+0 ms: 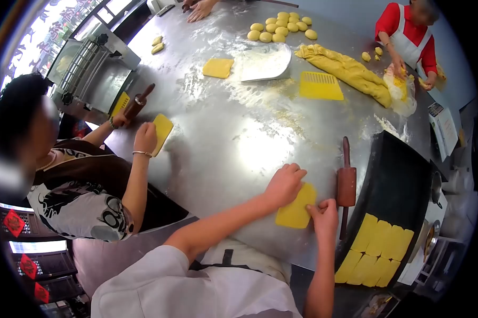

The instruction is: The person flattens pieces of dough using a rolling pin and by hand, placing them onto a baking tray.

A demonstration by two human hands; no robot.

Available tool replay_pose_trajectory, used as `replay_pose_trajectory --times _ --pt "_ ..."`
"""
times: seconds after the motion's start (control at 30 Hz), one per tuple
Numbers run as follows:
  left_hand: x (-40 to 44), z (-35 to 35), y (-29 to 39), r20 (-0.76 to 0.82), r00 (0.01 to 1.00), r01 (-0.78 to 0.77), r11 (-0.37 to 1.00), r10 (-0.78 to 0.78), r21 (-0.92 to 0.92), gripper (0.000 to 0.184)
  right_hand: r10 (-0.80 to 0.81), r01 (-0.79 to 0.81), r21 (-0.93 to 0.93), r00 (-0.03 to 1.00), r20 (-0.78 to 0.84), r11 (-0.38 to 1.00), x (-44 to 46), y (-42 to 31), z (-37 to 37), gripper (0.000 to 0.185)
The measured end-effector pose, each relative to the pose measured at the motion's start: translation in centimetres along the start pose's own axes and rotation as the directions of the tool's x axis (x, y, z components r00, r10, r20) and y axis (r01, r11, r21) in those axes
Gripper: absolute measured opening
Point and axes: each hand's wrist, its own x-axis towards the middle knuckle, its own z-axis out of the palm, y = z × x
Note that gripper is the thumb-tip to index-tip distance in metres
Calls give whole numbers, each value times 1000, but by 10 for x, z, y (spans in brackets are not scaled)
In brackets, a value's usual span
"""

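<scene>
A flat yellow sheet of dough [297, 208] lies on the steel table in front of me. My left hand [285, 184] is closed at the sheet's upper left edge. At its right edge my right hand [324, 213] pinches the dough between thumb and fingers. Just right of my right hand lies a brown rolling pin [346, 186], nobody's hand on it. Further right is a black tray [396, 168], with several flat yellow dough pieces [376, 241] side by side in its near part.
A co-worker [85, 175] at the left holds a rolling pin [136, 105] beside another dough sheet [163, 132]. A yellow scraper [321, 86], a floury scoop [264, 62], a long dough roll [347, 72] and dough balls [279, 30] lie farther back. Another person [408, 40] works at the far right.
</scene>
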Motion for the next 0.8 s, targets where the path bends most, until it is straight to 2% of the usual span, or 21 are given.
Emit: replay_pose_trajectory --times 0.07,0.17,0.2,0.27,0.3,0.33,0.37,0.43,0.53,0.63,0.73,0.8 --pt "3 -5 -7 9 1000 26 999 -26 -40 35 7 -5 -112 1000 13 994 -14 1 2 50" --pt "5 -9 -14 20 999 35 995 -33 -94 32 24 -21 -136 1000 20 990 -14 -1 2 53" --pt "6 -7 -22 9 1000 -1 997 2 -77 31 46 -44 -82 999 26 996 -14 -1 1 54" --pt "7 -1 -35 0 999 -46 995 46 -91 30 -45 44 76 999 21 996 -15 25 10 54" --pt "7 -2 -39 -6 998 -65 991 64 -115 30 41 -38 -48 996 77 998 -24 3 -2 54" --pt "8 -1 -42 -20 996 -87 991 85 -101 29 -14 19 -136 999 36 990 -33 2 1 55" --pt "11 -1 -44 -43 992 -118 990 115 -79 28 -59 62 -142 998 21 988 -38 3 3 55" --pt "21 -19 -24 120 992 42 997 -35 -62 25 -42 45 -165 999 20 985 -38 4 2 54" --pt "23 -27 -8 115 990 89 994 -81 -69 24 4 5 -168 998 55 986 -37 -8 -4 52" --pt "27 -30 -1 163 984 79 995 -69 -58 24 70 -69 -14 993 93 998 -38 4 -5 49" --pt "28 -23 -5 135 991 4 998 5 -64 24 29 -26 -64 999 46 998 -49 7 0 47" --pt "30 -20 -3 189 982 1 1000 3 -24 25 27 -24 -65 999 41 998 -53 6 2 47"
